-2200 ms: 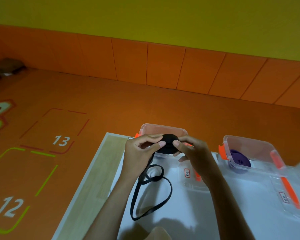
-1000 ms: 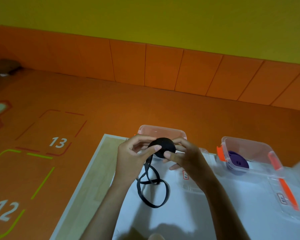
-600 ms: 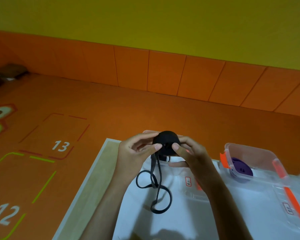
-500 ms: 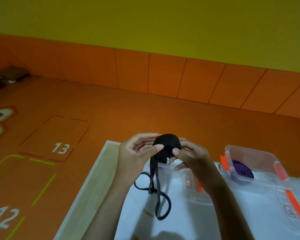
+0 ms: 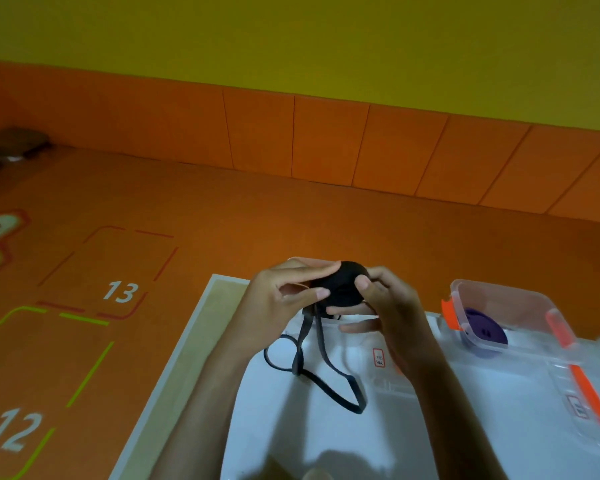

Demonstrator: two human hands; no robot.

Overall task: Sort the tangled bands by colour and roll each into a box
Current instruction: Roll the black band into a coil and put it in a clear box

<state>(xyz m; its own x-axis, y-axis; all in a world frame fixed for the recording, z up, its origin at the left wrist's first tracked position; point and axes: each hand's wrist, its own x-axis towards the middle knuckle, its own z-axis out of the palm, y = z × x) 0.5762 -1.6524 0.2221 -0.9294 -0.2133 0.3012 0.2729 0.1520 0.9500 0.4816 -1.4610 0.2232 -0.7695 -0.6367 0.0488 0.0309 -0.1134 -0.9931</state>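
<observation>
Now in hand: the black roll [image 5: 343, 284] is held up above the worktop [image 5: 326, 441], in front of the far box [image 5: 302, 260], which the hands mostly hide.
Left side: the left hand [image 5: 278, 306] pinches the roll between thumb and fingers, probably to keep the coil from springing open.
Right side: the right hand [image 5: 392, 317] also grips the roll, thumb on its face and fingers curled below it, placed as if to turn it.
Loose tail [image 5: 321, 375]: it hangs from under the roll and lies in twisted loops on the worktop, so this band is not fully wound.
Purple roll [image 5: 485, 332]: it sits finished inside the right box [image 5: 499, 299], well apart from the hands.
Lids: one clear lid [image 5: 378, 372] lies flat under the right wrist, and a second lid [image 5: 582, 396] lies near the right box, so both boxes are open to receive rolls.
Step, as I judge: winding the last part of the black band.
Risk: the twist in the tail may go into the coil if it is not straightened first.
</observation>
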